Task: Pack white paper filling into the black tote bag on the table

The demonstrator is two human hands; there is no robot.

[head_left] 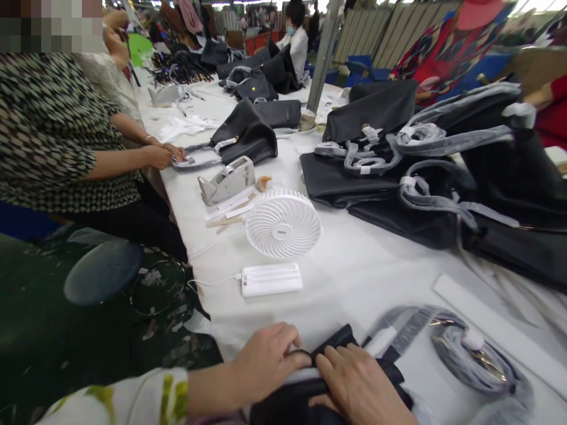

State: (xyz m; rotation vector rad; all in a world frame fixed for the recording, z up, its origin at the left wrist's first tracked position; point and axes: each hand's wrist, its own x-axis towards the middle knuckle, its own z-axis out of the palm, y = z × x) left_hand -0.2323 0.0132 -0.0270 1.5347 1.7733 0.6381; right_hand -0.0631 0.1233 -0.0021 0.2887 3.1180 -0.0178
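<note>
A black bag (pixel 292 404) lies at the table's near edge, partly covered by my hands and cut off at the bottom of the view. My left hand (pixel 266 361) has its fingers curled in and pinches the bag's edge. Just to its right, my right hand (pixel 361 381) bends its fingers over the raised black material, with the thumb tucked against the bag. A pale strip shows between the two hands. Plastic-wrapped straps with gold-coloured hardware (pixel 478 357) are coiled on the table right of my right hand.
Ahead of my hands on the white table (pixel 363 254) are a power bank (pixel 271 279), a white fan (pixel 283 227) and a tape dispenser (pixel 228 180). Black bags (pixel 354 177) are piled at right. A co-worker (pixel 53 130) handles another bag (pixel 248 133) at left. A stool (pixel 104 273) stands below.
</note>
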